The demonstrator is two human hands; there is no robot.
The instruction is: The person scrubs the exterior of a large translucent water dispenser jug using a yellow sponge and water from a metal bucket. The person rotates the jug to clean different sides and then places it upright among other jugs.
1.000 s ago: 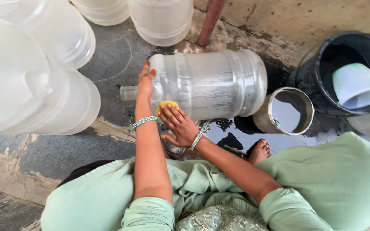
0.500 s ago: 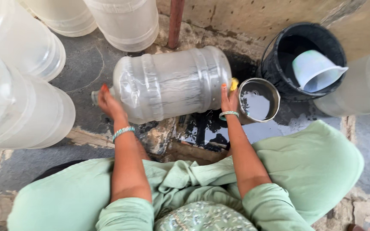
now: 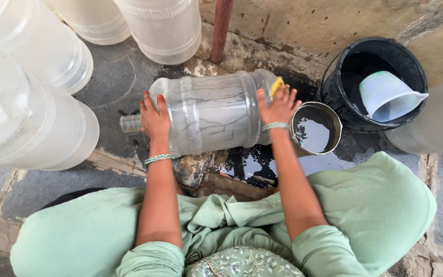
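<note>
A large clear plastic water jug (image 3: pixel 211 110) lies on its side on the wet stone floor, neck pointing left. My left hand (image 3: pixel 154 119) rests flat on its shoulder near the neck, steadying it. My right hand (image 3: pixel 279 106) presses a yellow sponge (image 3: pixel 277 84) against the jug's base end on the right. Both wrists wear bangles.
A steel pot of water (image 3: pixel 316 128) stands just right of the jug. Behind it is a black bucket (image 3: pixel 373 82) holding a pale plastic mug (image 3: pixel 388 96). Several more empty jugs (image 3: pixel 32 102) crowd the left and top. A rusty pipe (image 3: pixel 220 28) rises at the back wall.
My right hand with the sponge went from the middle of the jug to its base end. My left hand shifted along the shoulder near the neck.
</note>
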